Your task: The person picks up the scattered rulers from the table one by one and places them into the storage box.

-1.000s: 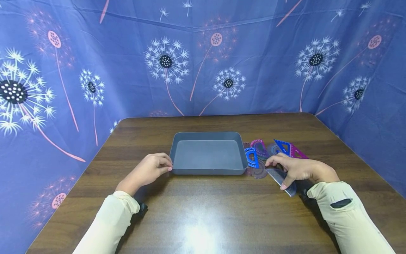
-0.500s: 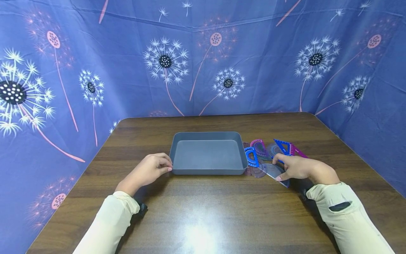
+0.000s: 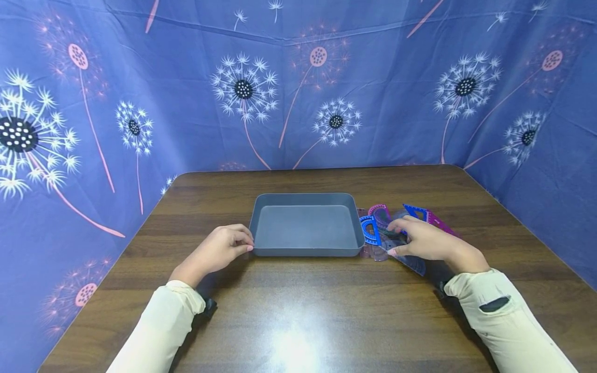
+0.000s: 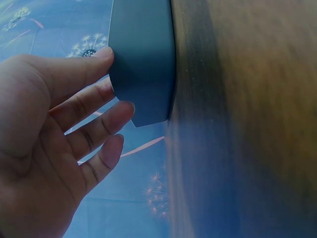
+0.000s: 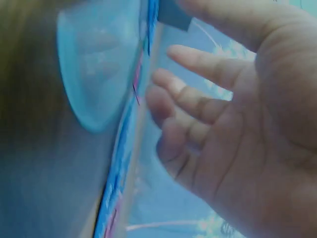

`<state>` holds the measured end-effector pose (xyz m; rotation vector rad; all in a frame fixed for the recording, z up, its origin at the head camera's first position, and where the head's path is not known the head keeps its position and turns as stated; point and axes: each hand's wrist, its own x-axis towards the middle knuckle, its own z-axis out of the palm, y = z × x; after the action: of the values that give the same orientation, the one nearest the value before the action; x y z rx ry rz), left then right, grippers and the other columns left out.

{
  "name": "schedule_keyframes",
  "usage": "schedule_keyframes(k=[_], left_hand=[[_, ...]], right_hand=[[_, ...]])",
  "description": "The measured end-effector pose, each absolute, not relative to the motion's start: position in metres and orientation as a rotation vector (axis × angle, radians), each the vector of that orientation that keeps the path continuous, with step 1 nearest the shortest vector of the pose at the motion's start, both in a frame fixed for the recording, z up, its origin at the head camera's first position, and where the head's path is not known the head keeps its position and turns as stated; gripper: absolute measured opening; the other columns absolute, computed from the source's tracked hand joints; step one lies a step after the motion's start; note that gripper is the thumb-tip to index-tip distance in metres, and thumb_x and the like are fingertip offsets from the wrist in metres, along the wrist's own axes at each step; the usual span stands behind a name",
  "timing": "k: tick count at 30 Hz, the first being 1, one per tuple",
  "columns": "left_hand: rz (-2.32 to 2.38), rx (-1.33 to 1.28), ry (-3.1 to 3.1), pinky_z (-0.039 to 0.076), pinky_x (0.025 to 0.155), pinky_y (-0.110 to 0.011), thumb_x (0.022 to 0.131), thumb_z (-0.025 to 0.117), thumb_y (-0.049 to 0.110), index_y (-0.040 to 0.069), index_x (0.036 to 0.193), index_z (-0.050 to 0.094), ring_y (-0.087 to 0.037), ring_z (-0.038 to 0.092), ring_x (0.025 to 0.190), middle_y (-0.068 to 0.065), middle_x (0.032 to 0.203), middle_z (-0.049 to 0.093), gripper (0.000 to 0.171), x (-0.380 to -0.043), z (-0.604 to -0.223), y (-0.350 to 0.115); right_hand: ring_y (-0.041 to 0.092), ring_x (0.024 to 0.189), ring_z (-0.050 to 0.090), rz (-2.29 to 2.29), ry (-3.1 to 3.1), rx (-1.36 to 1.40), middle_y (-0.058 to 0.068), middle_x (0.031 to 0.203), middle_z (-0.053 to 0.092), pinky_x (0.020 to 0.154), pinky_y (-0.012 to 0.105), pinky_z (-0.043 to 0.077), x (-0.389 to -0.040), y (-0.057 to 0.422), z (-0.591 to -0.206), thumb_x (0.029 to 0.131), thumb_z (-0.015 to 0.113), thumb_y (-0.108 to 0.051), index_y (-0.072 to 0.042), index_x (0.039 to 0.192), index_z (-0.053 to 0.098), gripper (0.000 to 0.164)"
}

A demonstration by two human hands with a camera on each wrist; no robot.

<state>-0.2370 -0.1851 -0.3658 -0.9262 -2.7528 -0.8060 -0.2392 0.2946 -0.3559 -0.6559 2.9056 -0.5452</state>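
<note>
The right hand [image 3: 426, 241] reaches over a small heap of drawing tools, its thumb and fingers spread apart and gripping nothing; whether a fingertip touches the heap cannot be told. Around that hand, in the head view, a clear protractor [image 3: 416, 266] lies at seven o'clock, partly under it, a blue protractor [image 3: 377, 235] at nine to ten, a pink protractor [image 3: 381, 211] at ten, a blue set square [image 3: 414, 208] at eleven and a magenta set square [image 3: 439, 223] at one. Further out, at nine o'clock, a grey rectangular tray [image 3: 308, 228] sits flat, its right side against the heap. The left hand [image 3: 221, 251] is at the tray's eight o'clock corner, thumb and fingers apart and loosely bent, tips touching its side. Cream sleeves [image 3: 156, 324] cover both forearms. Beneath everything is a brown wood-grain table [image 3: 298, 295]; beyond its edge hangs a blue dandelion-print cloth [image 3: 186, 46].
</note>
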Motion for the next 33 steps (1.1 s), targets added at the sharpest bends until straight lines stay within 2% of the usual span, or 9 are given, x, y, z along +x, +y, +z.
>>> schedule_keyframes(k=[3, 6, 10, 15, 22, 29, 33], left_hand=[[-0.806, -0.928, -2.753, 0.054, 0.078, -0.033, 0.090, 0.073, 0.008, 0.013, 0.086, 0.078, -0.012, 0.065, 0.090, 0.005, 0.098, 0.069, 0.009, -0.238, -0.366, -0.185], [-0.802, -0.933, -2.750, 0.054, 0.079, -0.032, 0.090, 0.073, 0.007, 0.014, 0.086, 0.078, -0.012, 0.064, 0.090, 0.007, 0.097, 0.068, 0.009, -0.238, -0.365, -0.184], [-0.793, -0.923, -2.756, 0.054, 0.079, -0.032, 0.090, 0.073, 0.007, 0.013, 0.085, 0.078, -0.012, 0.064, 0.089, 0.007, 0.097, 0.068, 0.009, -0.238, -0.366, -0.184], [-0.790, -0.908, -2.763, 0.053, 0.079, -0.032, 0.090, 0.073, 0.008, 0.013, 0.085, 0.078, -0.011, 0.064, 0.089, 0.008, 0.096, 0.068, 0.008, -0.237, -0.367, -0.184], [-0.779, -0.909, -2.761, 0.053, 0.079, -0.033, 0.090, 0.073, 0.009, 0.013, 0.085, 0.078, -0.011, 0.064, 0.089, 0.008, 0.097, 0.068, 0.008, -0.237, -0.368, -0.184], [-0.781, -0.911, -2.759, 0.054, 0.079, -0.033, 0.090, 0.074, 0.008, 0.012, 0.085, 0.078, -0.012, 0.065, 0.089, 0.007, 0.096, 0.068, 0.008, -0.237, -0.366, -0.183], [-0.788, -0.913, -2.759, 0.054, 0.080, -0.034, 0.090, 0.073, 0.009, 0.012, 0.085, 0.078, -0.012, 0.064, 0.089, 0.007, 0.096, 0.068, 0.008, -0.237, -0.367, -0.183]], right_hand=[[0.041, 0.113, 0.057, -0.523, 2.915, -0.665, 0.025, 0.131, 0.053, 0.094, 0.058, 0.047, -0.241, 0.285, -0.359, 0.085, 0.077, -0.047, 0.003, 0.135, 0.056, 0.074], [0.050, 0.128, 0.045, -0.464, 2.907, -0.661, 0.027, 0.139, 0.048, 0.102, 0.063, 0.039, -0.243, 0.276, -0.361, 0.083, 0.076, -0.053, 0.005, 0.141, 0.050, 0.086], [0.054, 0.132, 0.036, -0.410, 2.865, -0.654, 0.028, 0.144, 0.041, 0.104, 0.066, 0.034, -0.246, 0.270, -0.362, 0.081, 0.077, -0.054, 0.007, 0.146, 0.042, 0.095], [0.053, 0.130, 0.038, -0.400, 2.841, -0.663, 0.025, 0.142, 0.042, 0.103, 0.066, 0.034, -0.246, 0.268, -0.361, 0.081, 0.079, -0.051, 0.005, 0.146, 0.043, 0.093], [0.049, 0.125, 0.044, -0.478, 2.838, -0.710, 0.023, 0.131, 0.052, 0.102, 0.065, 0.036, -0.245, 0.269, -0.361, 0.077, 0.085, -0.041, 0.002, 0.136, 0.054, 0.080], [0.041, 0.113, 0.050, -0.629, 2.788, -0.627, 0.021, 0.118, 0.055, 0.096, 0.058, 0.041, -0.243, 0.268, -0.360, 0.068, 0.092, -0.032, 0.003, 0.135, 0.050, 0.086], [0.040, 0.109, 0.052, -0.621, 2.791, -0.572, 0.023, 0.114, 0.055, 0.096, 0.056, 0.042, -0.242, 0.268, -0.360, 0.065, 0.094, -0.029, 0.008, 0.132, 0.049, 0.089]])
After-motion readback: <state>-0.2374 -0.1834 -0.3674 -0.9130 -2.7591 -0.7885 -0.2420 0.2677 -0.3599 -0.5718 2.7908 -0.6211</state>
